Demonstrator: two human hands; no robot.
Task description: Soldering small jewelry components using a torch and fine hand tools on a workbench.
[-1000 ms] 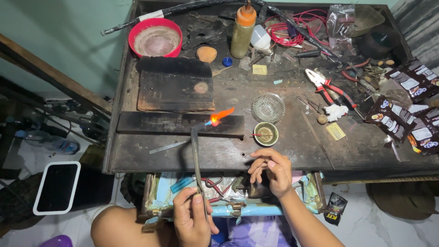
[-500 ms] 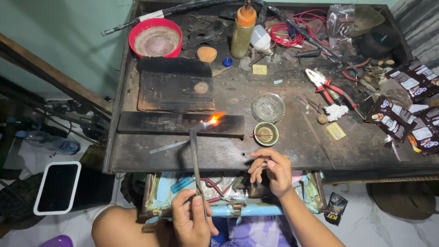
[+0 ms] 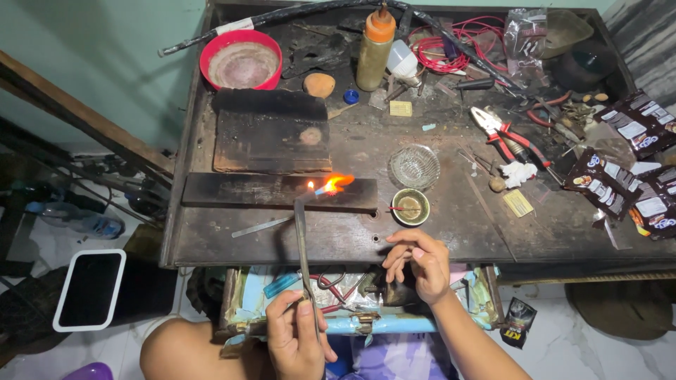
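- Flame [image 3: 332,185] on the dark charred block [image 3: 278,191] sits lower and rounder than a second ago; heating continues.
- Left hand [image 3: 296,339], fingers pinched on the long torch rod [image 3: 303,243], holds its tip at the flame.
- Right hand [image 3: 420,264], fingers loosely curled, rests at the bench's front edge [image 3: 282,257].
- Open room lies beside the small brass cup [image 3: 410,207].

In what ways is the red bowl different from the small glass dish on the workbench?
The red bowl is opaque, larger, and sits at the far left corner; the small glass dish is clear, ribbed, and sits mid-bench. The red bowl holds a pale grey residue, while the glass dish looks empty. Both are round, upright and untouched by either hand.
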